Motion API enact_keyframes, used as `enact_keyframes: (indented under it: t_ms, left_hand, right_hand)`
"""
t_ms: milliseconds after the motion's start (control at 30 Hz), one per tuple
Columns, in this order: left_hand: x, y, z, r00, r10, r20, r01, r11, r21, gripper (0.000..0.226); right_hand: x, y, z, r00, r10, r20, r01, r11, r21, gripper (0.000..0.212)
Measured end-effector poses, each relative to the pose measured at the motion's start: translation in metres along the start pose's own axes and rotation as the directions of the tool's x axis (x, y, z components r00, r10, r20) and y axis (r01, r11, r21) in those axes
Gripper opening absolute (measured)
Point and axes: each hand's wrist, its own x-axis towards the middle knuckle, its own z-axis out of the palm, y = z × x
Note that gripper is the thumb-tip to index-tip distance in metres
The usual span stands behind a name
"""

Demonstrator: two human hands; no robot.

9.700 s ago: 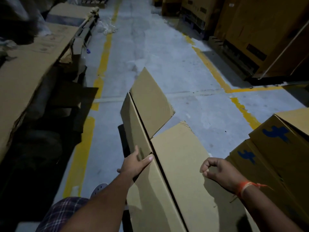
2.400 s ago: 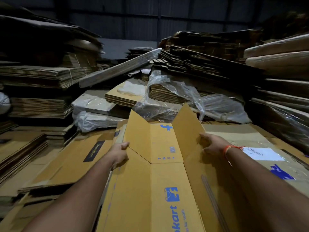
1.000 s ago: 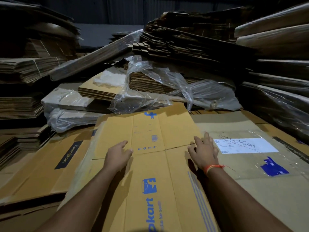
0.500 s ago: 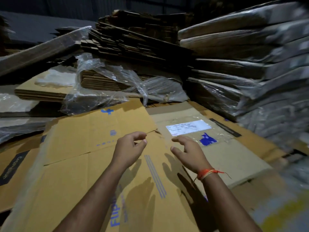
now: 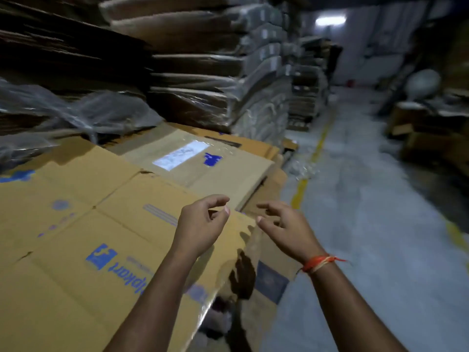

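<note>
Flattened carton (image 5: 76, 262) is your landmark. It lies flat on top of a pile of cardboard, printed side up, with a blue logo and lettering near its middle. It fills the lower left of the view, and its right edge hangs over darker sheets below.

Your left hand (image 5: 200, 224) hovers over the carton's right edge. Its grip is loose, with the fingers curled and the thumb and forefinger close but apart, holding nothing. A shadow falls on the carton under it, so it looks clear of the board.

Your right hand (image 5: 286, 229) is just past the carton's right edge, beside the left hand, and the two aren't touching. This grip is apart too, fingers half curled, nothing in them. An orange thread band (image 5: 318, 262) sits on that wrist.

A second flat carton (image 5: 228, 179) lies beyond the landmark carton's far edge, partly tucked under it. It has a white label (image 5: 181, 154) and a blue mark (image 5: 212, 158), both under clear film. The writing on the label is too blurred to read.

Behind the carton, further back, are tall wrapped stacks of flat board (image 5: 253, 72), and loose plastic wrap (image 5: 76, 110) lies at the carton's far left.

Right of the carton the grey floor (image 5: 368, 199) runs away as an aisle. A yellow line (image 5: 299, 191) is painted close to the pile's edge. More dim piles stand across the aisle, too dark to sort out. A ceiling light (image 5: 330, 20) glows at the aisle's far end.

The whole frame is motion-blurred.
</note>
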Motion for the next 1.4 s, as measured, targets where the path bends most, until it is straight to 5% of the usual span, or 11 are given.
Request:
enact_keyframes:
  t_ms: [200, 500, 700, 1033, 1400]
  left_hand:
    - [-0.099, 0.011, 0.064, 0.906, 0.096, 0.413, -0.070, 0.995, -0.077, 0.023]
    - [-0.276, 0.065, 0.198, 0.390, 0.313, 0.866, -0.256, 0.940, -0.224, 0.032]
    - [-0.405, 0.120, 0.260, 0.076, 0.369, 0.926, -0.307, 0.893, -0.330, 0.033]
    - [-0.624, 0.178, 0.318, -0.210, 0.383, 0.899, -0.306, 0.848, -0.433, 0.030]
    - [-0.712, 0.209, 0.406, -0.335, 0.369, 0.867, -0.342, 0.810, -0.477, 0.030]
  right_hand:
    - [-0.180, 0.023, -0.023, 0.942, 0.306, -0.139, -0.312, 0.950, -0.021, 0.031]
    - [-0.465, 0.028, -0.072, 0.644, 0.677, -0.356, -0.729, 0.684, -0.017, 0.034]
    - [-0.629, 0.006, -0.094, 0.392, 0.777, -0.493, -0.841, 0.519, 0.150, 0.033]
    - [-0.859, -0.035, -0.111, 0.050, 0.846, -0.531, -0.898, 0.271, 0.347, 0.033]
    - [-0.939, -0.006, -0.103, -0.171, 0.829, -0.533, -0.839, 0.161, 0.519, 0.032]
